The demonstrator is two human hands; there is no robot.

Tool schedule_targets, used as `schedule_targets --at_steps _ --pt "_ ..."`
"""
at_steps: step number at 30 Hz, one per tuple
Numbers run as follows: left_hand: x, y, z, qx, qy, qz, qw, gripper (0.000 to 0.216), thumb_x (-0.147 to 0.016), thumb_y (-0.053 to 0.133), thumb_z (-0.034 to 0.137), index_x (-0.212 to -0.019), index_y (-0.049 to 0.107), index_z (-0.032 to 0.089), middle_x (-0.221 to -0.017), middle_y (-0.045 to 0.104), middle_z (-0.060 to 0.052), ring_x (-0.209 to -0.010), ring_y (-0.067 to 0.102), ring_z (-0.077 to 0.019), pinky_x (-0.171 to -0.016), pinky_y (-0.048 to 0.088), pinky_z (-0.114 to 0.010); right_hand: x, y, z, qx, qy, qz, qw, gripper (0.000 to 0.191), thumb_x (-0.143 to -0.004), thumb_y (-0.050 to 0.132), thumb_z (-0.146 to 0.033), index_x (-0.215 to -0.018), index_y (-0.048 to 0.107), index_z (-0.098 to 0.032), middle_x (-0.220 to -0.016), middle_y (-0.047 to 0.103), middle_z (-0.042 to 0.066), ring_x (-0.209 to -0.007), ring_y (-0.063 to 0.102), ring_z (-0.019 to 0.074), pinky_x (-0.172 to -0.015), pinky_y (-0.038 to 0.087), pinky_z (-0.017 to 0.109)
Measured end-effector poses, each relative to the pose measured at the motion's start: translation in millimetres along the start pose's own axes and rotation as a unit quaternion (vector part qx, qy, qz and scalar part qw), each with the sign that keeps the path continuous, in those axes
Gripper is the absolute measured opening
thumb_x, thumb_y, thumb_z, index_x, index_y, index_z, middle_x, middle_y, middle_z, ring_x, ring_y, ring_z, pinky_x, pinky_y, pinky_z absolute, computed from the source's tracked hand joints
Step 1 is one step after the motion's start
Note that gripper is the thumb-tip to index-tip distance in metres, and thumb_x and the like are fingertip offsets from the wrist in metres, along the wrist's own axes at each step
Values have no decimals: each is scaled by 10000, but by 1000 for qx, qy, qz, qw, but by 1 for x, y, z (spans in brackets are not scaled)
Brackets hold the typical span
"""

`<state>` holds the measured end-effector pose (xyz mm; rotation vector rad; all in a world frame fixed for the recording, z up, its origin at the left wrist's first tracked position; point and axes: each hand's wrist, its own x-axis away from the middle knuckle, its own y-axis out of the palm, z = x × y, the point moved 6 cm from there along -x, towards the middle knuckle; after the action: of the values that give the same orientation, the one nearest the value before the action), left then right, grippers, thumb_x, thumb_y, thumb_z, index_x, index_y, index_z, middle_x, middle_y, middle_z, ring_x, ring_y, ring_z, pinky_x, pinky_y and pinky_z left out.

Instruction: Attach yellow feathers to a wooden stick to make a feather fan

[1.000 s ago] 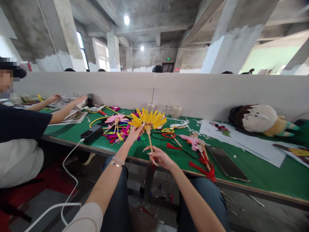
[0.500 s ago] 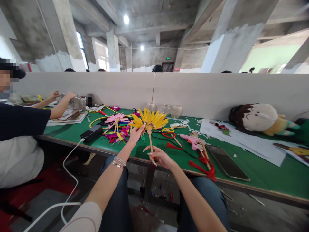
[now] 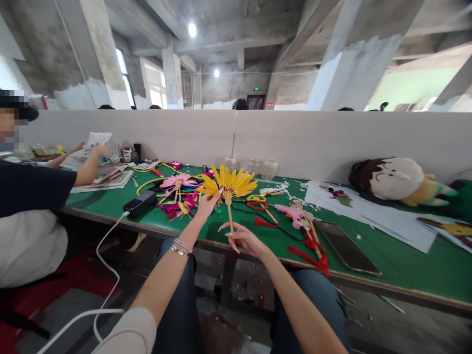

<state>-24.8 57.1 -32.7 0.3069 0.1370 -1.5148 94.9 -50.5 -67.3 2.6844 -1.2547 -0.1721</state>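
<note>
One yellow fan of narrow, pointed petals on a thin wooden stick stands upright above the near edge of the green worktop. The right hand pinches the stick's lower end; the left hand has its fingertips closed on a petal at the fan's left side. Behind lie one pink fan on loose coloured petals, one pink glue gun and one flat dark phone. Three clear glass jars and one soft plush doll line the far edge.
</note>
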Motion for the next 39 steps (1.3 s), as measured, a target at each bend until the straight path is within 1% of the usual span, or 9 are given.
schedule_targets --at_steps 10,15,17,19,21,24,28,33,39 --pt "2 4 0 13 -4 -18 1000 430 -663 575 536 -568 527 120 -461 479 24 -352 386 -40 -353 267 -182 0 1 -2 -1 -5 11 1000 307 -740 523 -193 -1043 488 -155 -474 524 -57 -377 448 74 -421 305 192" --pt "2 3 4 -7 4 -5 1000 420 -702 559 506 -803 608 101 -497 513 13 -363 402 -45 -331 260 -166 1 0 -1 -5 -1 19 1000 302 -734 521 -196 -1032 493 -159 -465 511 -60 -368 435 73 -397 283 187" --pt "4 3 6 -5 -11 0 1000 444 -708 568 483 -950 601 112 -623 594 -29 -440 482 -66 -332 278 -154 1 0 -2 -5 -1 20 1000 294 -734 523 -201 -1025 498 -159 -464 508 -59 -371 436 75 -393 284 187" --pt "6 4 6 16 -46 -8 999 462 -710 574 472 -1031 581 140 -839 639 -75 -565 560 -90 -349 319 -144 1 0 -2 -4 2 22 1000 297 -735 529 -208 -1026 499 -161 -466 507 -59 -372 436 76 -389 283 187" --pt "8 7 3 40 -96 -25 994 460 -711 572 480 -1031 586 151 -975 627 -96 -632 588 -101 -364 350 -137 1 0 -2 -3 7 25 1000 305 -732 536 -213 -1031 499 -163 -467 505 -60 -368 433 76 -386 280 187" --pt "11 11 0 82 -139 -51 986 467 -711 568 492 -1013 592 137 -1019 618 -110 -662 600 -106 -396 398 -135 1 0 -2 -4 8 26 1000 320 -725 541 -210 -1038 502 -160 -451 498 -65 -356 422 74 -385 280 189" --pt "10 11 -1 110 -127 -45 985 493 -712 574 484 -1066 575 140 -1032 618 -109 -693 612 -122 -427 447 -154 2 1 -3 -8 10 25 1000 336 -726 531 -197 -1057 498 -153 -447 505 -64 -349 415 71 -381 277 189" --pt "10 10 5 115 -79 -14 990 525 -693 608 457 -1123 556 160 -1084 605 -98 -777 615 -151 -463 472 -171 2 1 -3 -6 8 20 1000 318 -732 524 -190 -1047 496 -153 -449 505 -68 -342 410 62 -384 276 184" --pt "12 15 8 133 -65 -41 988 558 -680 611 478 -1125 551 147 -1058 613 -122 -816 621 -177 -507 484 -187 1 -1 1 -4 11 13 1000 250 -729 535 -204 -973 501 -161 -442 506 -67 -327 413 68 -370 267 187"
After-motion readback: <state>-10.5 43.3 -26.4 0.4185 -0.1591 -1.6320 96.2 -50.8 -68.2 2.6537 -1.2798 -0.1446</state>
